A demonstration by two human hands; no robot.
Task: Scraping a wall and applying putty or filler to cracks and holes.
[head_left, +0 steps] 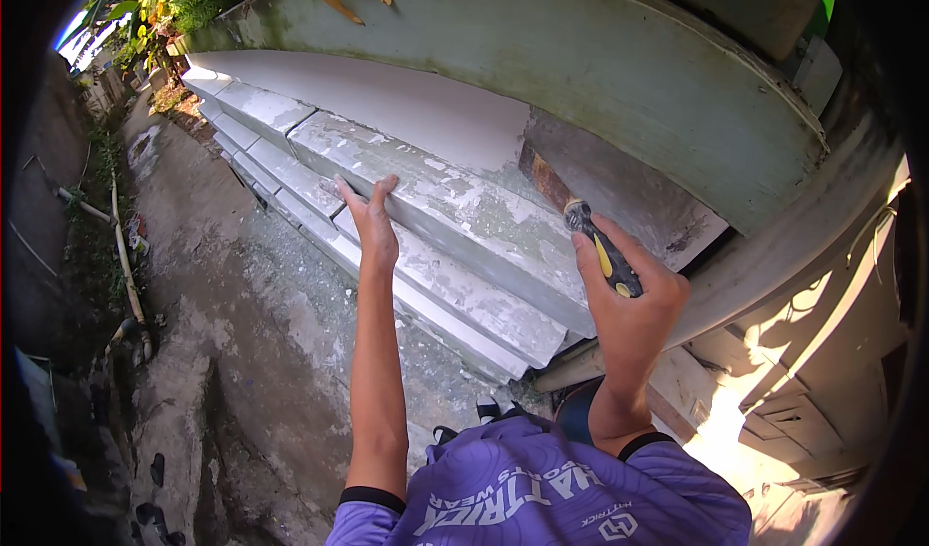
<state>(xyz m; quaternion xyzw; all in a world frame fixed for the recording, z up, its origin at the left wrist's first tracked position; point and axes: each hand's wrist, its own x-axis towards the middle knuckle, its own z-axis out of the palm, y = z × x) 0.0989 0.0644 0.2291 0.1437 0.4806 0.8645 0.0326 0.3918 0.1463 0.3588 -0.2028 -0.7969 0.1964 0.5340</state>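
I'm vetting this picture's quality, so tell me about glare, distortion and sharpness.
In the head view, glare washes out a sunlit patch at lower right; the green panel bows, probably fisheye distortion; corners go black; the right hand and scraper look fairly sharp.

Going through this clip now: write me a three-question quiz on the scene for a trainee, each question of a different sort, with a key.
1. Multiple choice: What does the right hand hold?
A) A paintbrush
B) A scraper
C) A hammer

2. True or false: The left hand is holding a bucket.

3. Fill in the blank: The person's shirt is mainly ____ in colour.

Key:
1. B
2. False; it holds no tool or container and is at the edge of the patchy, stepped ledge.
3. Purple
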